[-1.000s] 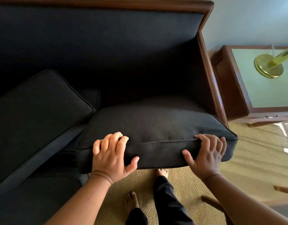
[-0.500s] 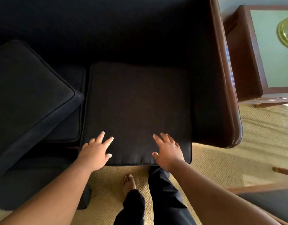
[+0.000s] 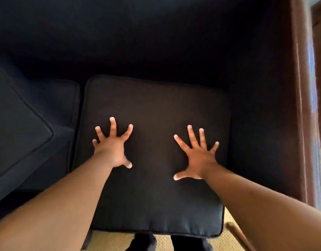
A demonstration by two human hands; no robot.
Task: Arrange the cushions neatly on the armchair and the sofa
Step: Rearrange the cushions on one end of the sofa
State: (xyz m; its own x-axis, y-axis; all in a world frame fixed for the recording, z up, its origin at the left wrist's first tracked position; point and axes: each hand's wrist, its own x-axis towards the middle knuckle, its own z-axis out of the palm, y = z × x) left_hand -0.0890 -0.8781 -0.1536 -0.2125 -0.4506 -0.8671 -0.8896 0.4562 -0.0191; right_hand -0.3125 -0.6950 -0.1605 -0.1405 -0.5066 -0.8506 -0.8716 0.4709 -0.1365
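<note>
A dark square seat cushion (image 3: 156, 205) lies flat at the right end of the dark sofa (image 3: 156, 42), against the wooden-trimmed arm (image 3: 300, 105). My left hand (image 3: 111, 145) and my right hand (image 3: 198, 156) both press down on its top with fingers spread wide, holding nothing. A second dark cushion (image 3: 16, 138) lies tilted across the seat at the left, overlapping another seat cushion (image 3: 65, 109) beneath it.
Woven beige carpet (image 3: 228, 241) shows below the cushion's front edge, with my dark-trousered legs (image 3: 143, 243) standing on it. A thin wooden piece (image 3: 239, 234) crosses the floor at lower right. The sofa back rises dark across the top.
The lifted cushion has been dropped flat onto the seat. Both hands let go of its front edge, slid forward onto its top, and now press with fingers spread. My view moved closer.
</note>
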